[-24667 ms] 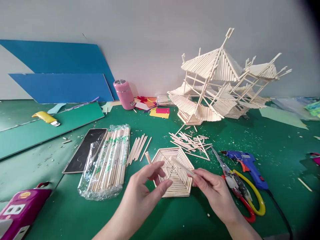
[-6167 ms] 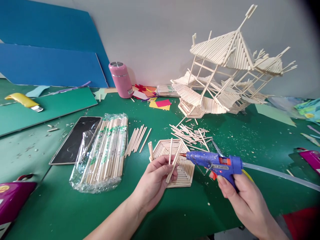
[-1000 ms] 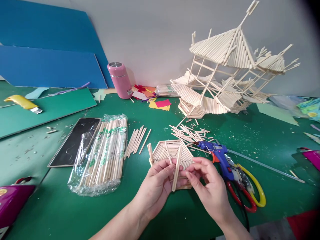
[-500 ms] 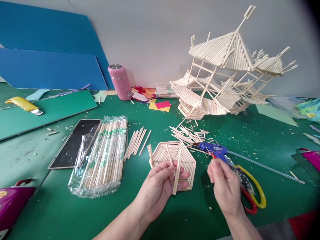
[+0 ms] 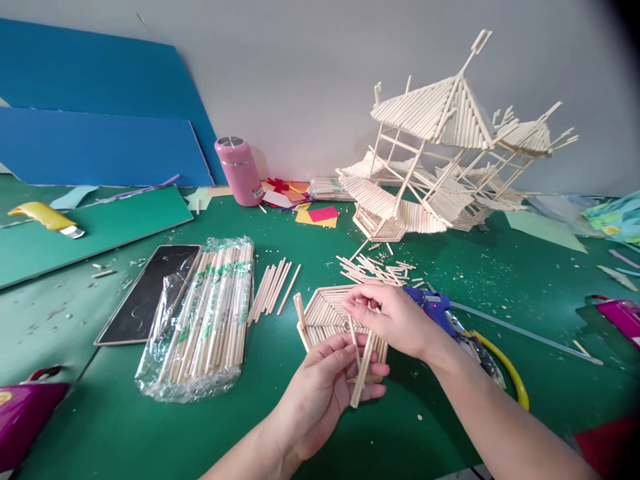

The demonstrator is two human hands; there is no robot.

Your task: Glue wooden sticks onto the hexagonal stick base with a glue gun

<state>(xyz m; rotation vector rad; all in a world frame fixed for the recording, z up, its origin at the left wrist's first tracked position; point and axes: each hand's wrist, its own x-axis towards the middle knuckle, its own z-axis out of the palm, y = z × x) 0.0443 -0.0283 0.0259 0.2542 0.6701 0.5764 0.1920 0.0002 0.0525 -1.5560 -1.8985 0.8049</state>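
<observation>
1. Your left hand [image 5: 320, 387] grips a slim, pale, round wooden stick [image 5: 353, 329]; a thicker pale wooden stick [image 5: 363, 375] lies across its fingers
2. Your right hand [image 5: 387, 313] curls at the slim stick's 12 o'clock tip; can't tell whether pinching
3. Both show before the pale hexagonal wooden panel's [image 5: 323, 310] 5 o'clock side
4. Likely light, stiff, snappable; hold mid-length

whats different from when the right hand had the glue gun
The right hand let go of the glue gun, now lying on the table, and moved left to the upper end of the sticks. The left hand still holds them. Pink bottle and stick model stayed put.
</observation>
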